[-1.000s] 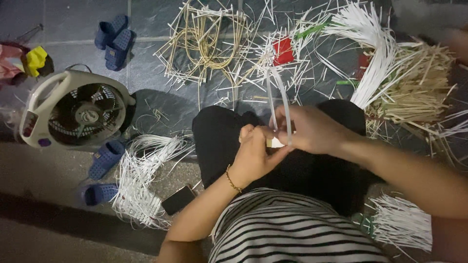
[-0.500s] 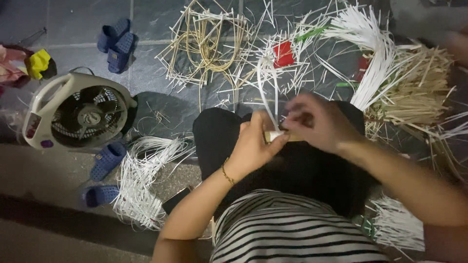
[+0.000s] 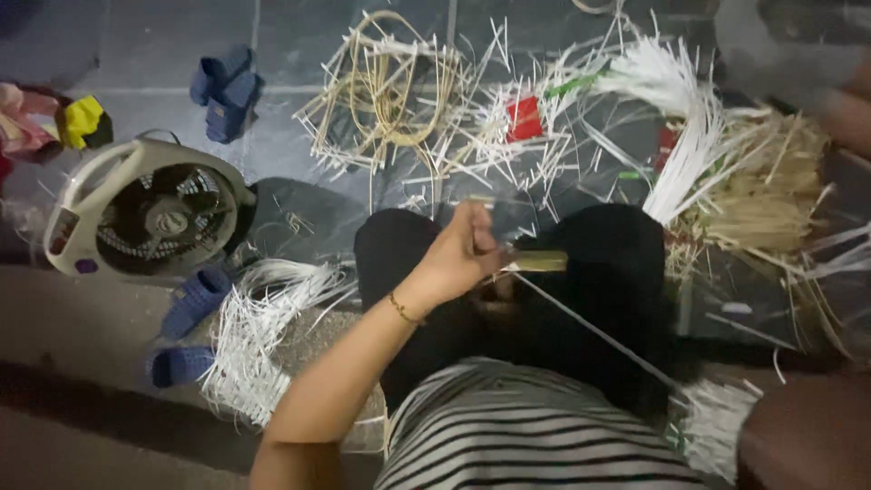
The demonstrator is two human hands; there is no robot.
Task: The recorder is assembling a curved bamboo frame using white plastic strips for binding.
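Observation:
My left hand (image 3: 463, 256) is raised over my black-clad lap (image 3: 617, 299), its fingers closed on a short tan stick-like piece (image 3: 537, 261). From that piece a thin white strip (image 3: 599, 331) runs taut down and to the right. A gold bracelet circles the left wrist. At the lower right corner only a blurred brown shape shows, my right arm or hand (image 3: 803, 436). Its fingers cannot be made out, and the strip's far end stops just short of it.
A white floor fan (image 3: 145, 218) lies at the left beside blue slippers (image 3: 227, 91) (image 3: 190, 304). Bundles of white strips (image 3: 263, 336) (image 3: 689, 136), a coil of tan cane (image 3: 390, 91), a red object (image 3: 523, 118) and a straw pile (image 3: 762, 200) cover the dark tiled floor.
My hands were together on the strips over my lap. The right hand has since swept away to the lower right, drawing one strip out long, while the left hand stays in place.

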